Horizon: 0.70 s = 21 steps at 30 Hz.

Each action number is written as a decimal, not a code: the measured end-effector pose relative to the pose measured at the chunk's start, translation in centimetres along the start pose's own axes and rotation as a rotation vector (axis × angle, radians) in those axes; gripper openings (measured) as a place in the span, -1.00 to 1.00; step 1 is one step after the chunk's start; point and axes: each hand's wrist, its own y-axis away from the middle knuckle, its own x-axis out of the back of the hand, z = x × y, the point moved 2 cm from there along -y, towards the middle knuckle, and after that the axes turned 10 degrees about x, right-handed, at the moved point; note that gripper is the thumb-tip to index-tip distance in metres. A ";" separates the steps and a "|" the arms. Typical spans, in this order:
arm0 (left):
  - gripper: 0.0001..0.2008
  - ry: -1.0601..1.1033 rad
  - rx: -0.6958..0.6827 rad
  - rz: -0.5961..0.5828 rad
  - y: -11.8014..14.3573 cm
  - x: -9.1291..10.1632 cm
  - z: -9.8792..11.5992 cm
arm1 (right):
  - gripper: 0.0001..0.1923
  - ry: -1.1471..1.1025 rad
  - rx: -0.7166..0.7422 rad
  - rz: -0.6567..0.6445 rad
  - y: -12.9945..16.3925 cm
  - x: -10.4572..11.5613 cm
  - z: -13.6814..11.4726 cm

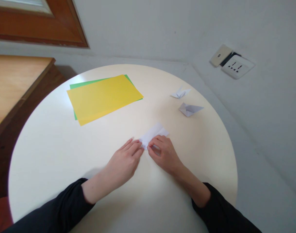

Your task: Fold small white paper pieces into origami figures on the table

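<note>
A folded piece of white paper (154, 130) lies on the table between my hands, its far right end sticking out past my right fingers. My left hand (126, 156) holds the paper's near left corner, fingers close together and bent over its edge. At the near edge, my right hand (164, 152) pinches the paper between thumb and index finger, the other fingers curled above. The fingertips of both hands almost meet. Part of the paper is hidden under them, so its exact folds cannot be made out.
On the round white table (53, 155), a yellow sheet (105, 99) overlaps a green sheet (88, 83) at the back left. Two folded white paper shapes, a smaller one (180, 93) and a larger one (189, 110), stand back right. A wall socket (237, 66) is beyond; a wooden table (19, 81) is left.
</note>
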 end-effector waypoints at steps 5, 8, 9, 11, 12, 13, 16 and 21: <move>-0.73 0.008 0.004 -0.014 0.0 -0.1 0.0 | -0.90 -0.004 0.000 -0.002 0.0 0.0 0.0; -0.74 -0.001 0.008 -0.017 0.0 -0.1 0.0 | -0.90 -0.003 0.004 0.003 0.0 0.0 0.0; -0.73 -0.002 0.012 -0.019 0.0 -0.1 -0.1 | -0.91 -0.003 0.003 0.005 0.0 0.0 0.0; -0.73 0.005 0.017 -0.023 0.0 -0.1 -0.1 | -0.91 -0.001 0.000 0.010 0.0 0.0 0.0; -0.73 0.011 0.019 -0.024 0.0 -0.1 -0.1 | -0.91 -0.001 -0.002 0.010 0.0 0.0 0.0; -0.73 0.016 0.020 -0.025 0.0 -0.1 -0.1 | -0.91 -0.001 -0.004 0.009 0.0 0.0 0.1; -0.73 0.011 0.020 -0.020 0.1 -0.1 0.0 | -0.92 -0.009 -0.008 0.008 0.0 0.0 0.1; -0.73 0.015 0.026 -0.017 0.1 -0.1 0.0 | -0.92 -0.032 -0.030 0.002 0.0 0.1 0.0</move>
